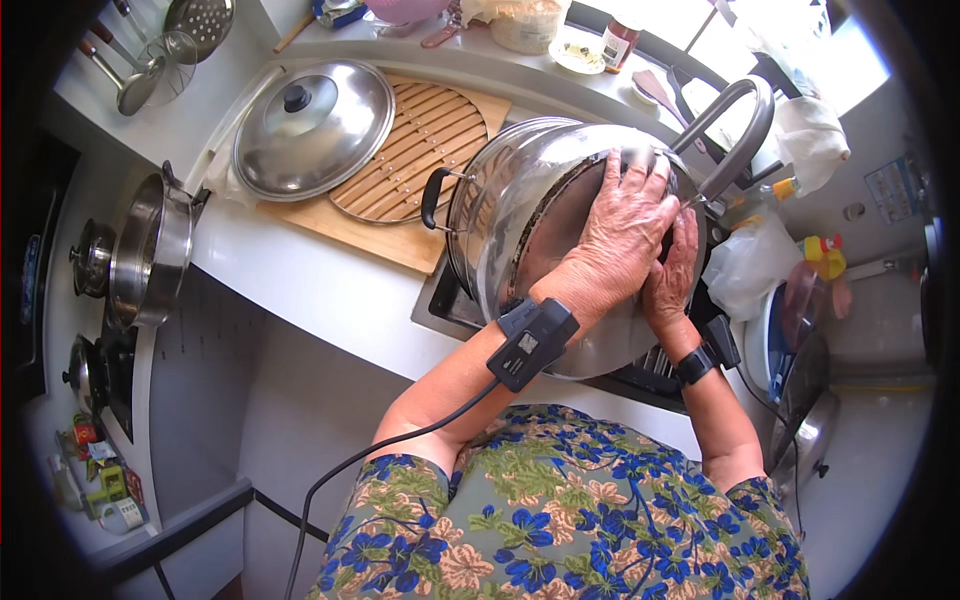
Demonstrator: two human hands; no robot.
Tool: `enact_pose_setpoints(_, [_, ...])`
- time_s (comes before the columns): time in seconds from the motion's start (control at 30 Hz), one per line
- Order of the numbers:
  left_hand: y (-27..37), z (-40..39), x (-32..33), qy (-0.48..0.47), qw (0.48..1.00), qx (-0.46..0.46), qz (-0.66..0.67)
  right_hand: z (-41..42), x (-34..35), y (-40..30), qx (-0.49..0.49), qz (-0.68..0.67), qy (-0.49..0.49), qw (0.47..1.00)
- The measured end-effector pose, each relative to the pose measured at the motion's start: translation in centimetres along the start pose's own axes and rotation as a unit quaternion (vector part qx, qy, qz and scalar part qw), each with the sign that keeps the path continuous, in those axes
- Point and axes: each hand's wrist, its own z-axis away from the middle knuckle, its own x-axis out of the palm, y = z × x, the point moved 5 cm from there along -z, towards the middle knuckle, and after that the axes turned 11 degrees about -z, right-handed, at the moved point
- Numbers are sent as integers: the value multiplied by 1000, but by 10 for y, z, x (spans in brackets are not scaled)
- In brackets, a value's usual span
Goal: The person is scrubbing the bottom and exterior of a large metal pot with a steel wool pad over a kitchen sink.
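Observation:
A large stainless steel pot (510, 210) lies tipped on its side over the sink, its dark-ringed base turned towards me. Flat against that base rests my left hand (626, 214), fingers spread a little towards its upper edge. Just right of it, my right hand (671, 266) touches the right part of the base, its fingers pointing up and partly behind the left hand. Whether a cloth or pad lies under the fingers cannot be told. The grey faucet (731, 127) arches behind the pot. One black-handled loop (431, 199) sticks out at the pot's left.
Left of the pot, a domed steel lid (315, 127) leans over a round slatted wooden rack (409, 157) on a wooden board (382, 244). A sauce jar (620, 45) and small dish (577, 56) stand on the ledge. A plastic bag (754, 262) lies at the right.

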Motion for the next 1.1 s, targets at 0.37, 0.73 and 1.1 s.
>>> enact_pose_setpoints(0.37, [31, 51, 17, -20, 989, 21, 146, 2, -12, -8, 76, -91, -26, 993])
enact_pose_setpoints(0.73, [30, 51, 10, -34, 965, -30, 258, 9, -21, -25, 84, -108, -40, 990])
enact_pose_setpoints(1.1, [8, 70, -34, -111, 922, -66, 365, -7, -27, -47, 105, -173, -62, 977])
